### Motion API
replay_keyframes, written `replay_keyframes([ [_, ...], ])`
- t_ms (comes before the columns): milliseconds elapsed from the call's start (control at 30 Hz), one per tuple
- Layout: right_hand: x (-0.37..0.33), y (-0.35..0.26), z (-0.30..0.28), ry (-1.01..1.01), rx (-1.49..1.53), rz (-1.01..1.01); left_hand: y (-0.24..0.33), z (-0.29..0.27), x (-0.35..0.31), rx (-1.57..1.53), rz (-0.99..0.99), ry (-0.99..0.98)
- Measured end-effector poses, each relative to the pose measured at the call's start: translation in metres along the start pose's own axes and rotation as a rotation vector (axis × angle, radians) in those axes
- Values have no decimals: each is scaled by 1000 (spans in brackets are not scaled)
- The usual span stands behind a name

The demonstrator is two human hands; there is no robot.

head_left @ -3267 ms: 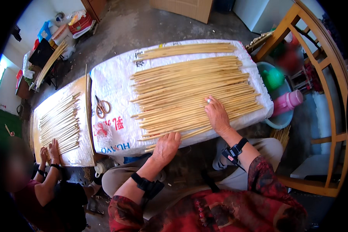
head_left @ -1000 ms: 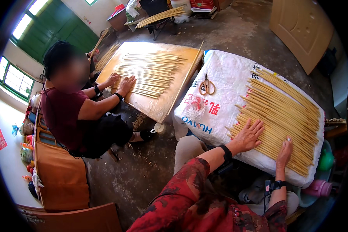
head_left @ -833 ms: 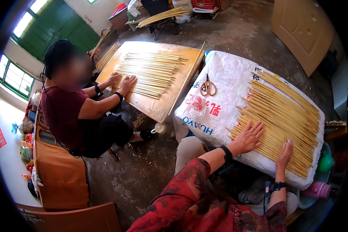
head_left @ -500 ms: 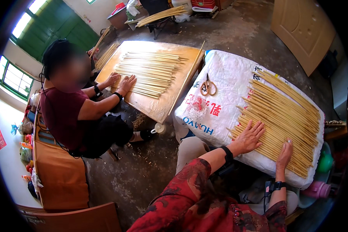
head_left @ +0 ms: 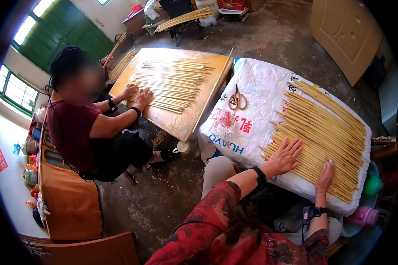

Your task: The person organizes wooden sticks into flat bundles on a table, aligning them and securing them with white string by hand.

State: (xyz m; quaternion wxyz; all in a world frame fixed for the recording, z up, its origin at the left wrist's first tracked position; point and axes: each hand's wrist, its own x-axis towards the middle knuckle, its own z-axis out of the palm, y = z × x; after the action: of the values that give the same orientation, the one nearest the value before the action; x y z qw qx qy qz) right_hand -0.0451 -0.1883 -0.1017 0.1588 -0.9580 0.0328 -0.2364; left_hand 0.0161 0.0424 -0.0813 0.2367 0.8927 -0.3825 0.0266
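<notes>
A layer of thin straw-yellow sticks, like peeled stalks, lies side by side on a white printed woven sack spread over a table. My left hand lies flat on the near left part of the sticks, its fingers spread. At their near edge, my right hand rests on the sticks with its side toward me; its fingers look stretched out, though partly hidden. Neither hand grips a stick. Scissors with tan handles lie further left on the sack, beside a tangle of pale string.
A co-worker sits at the left, both hands on sticks on a yellow-brown table. More sticks lie on a chair behind. A white-lidded jar stands between the tables. A pink container is at my right.
My hands and the sticks under them stay in place. The co-worker's nearer hand has shifted slightly left on the other sticks.
</notes>
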Motion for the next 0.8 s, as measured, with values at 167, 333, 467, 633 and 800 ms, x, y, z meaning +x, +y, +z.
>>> replay_keyframes([
  [167,1,-2,-1,-13,8,14,0,2,0,1,-5,-6],
  [333,0,-1,0,-1,-2,12,0,1,0,6,0,-6],
  [467,1,-1,0,12,2,7,0,1,0,4,4,-2],
  [633,1,-1,1,14,-13,-2,-1,1,1,-3,2,-4],
  [800,1,-3,0,21,-4,-6,-1,0,0,-9,3,8],
])
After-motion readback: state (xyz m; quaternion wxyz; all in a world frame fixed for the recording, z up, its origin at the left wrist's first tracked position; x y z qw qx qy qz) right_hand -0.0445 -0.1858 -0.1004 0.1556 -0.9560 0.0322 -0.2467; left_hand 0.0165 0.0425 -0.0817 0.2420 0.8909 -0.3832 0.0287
